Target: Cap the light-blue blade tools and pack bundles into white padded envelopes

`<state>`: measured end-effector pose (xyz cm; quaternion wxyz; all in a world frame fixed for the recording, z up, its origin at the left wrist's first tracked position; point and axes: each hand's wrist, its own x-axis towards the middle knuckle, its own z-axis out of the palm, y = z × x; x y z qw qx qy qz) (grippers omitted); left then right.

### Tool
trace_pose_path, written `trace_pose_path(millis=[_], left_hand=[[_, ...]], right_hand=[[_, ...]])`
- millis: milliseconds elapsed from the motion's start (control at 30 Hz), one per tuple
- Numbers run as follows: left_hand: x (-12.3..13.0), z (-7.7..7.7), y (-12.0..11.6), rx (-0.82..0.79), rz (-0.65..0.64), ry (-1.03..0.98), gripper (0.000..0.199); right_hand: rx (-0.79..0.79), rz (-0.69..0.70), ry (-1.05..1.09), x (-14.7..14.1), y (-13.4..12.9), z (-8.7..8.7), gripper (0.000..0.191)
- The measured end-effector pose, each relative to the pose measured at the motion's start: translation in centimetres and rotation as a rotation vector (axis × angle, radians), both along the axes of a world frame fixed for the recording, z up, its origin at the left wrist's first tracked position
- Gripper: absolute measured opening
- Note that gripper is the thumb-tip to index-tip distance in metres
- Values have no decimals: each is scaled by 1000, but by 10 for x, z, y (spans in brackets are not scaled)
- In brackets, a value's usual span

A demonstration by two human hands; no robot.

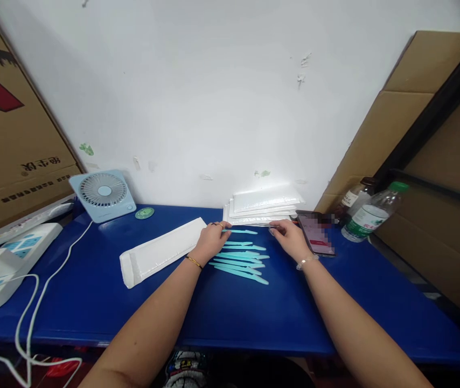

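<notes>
My left hand (213, 240) pinches the handle end of a light-blue plastic stick (243, 231), whose tip points right. Below it, several similar light-blue sticks (240, 264) lie side by side on the blue table (254, 318). My right hand (288, 236) is to the right of the sticks, its thumb and fingers drawn together near a small clear thing too faint to make out. A long white padded envelope (161, 253) lies beside my left hand, slanting down to the left. Behind both hands rests a stack of white padded envelopes (264, 207).
A blue fan (104, 195) and a green round disc (145, 213) are at the back left. White power strips (20, 258) with cables are at the left edge. On the right are a phone (316, 234), a green-capped bottle (371, 215) and a brown bottle (353, 199).
</notes>
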<state>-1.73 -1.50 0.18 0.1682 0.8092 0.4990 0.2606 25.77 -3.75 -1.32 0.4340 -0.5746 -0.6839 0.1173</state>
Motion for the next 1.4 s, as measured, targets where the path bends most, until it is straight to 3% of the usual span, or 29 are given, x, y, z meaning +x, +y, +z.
trace_pose_path(millis=[67, 167, 367, 667, 800, 1167, 1400], left_hand=[[0, 0, -1, 65, 42, 51, 32], [1, 2, -4, 51, -15, 114, 25], [3, 3, -4, -59, -87, 178, 12], [0, 6, -6, -46, -57, -5, 13], [1, 8, -9, -114, -119, -105, 19], [3, 11, -12, -169, -187, -154, 27], [4, 8, -11, -144, -202, -160, 27]], right_hand=[[-8, -93, -166, 8, 6, -4, 20], [-56, -157, -338, 7, 11, -8, 16], [-76, -94, -443, -12, 8, -7, 6], [-180, 139, -179, -15, 3, -6, 5], [-164, 146, -67, -13, 0, -3, 13], [-184, 201, 601, -20, -13, 16, 36], [-213, 179, 651, -23, -13, 16, 36]])
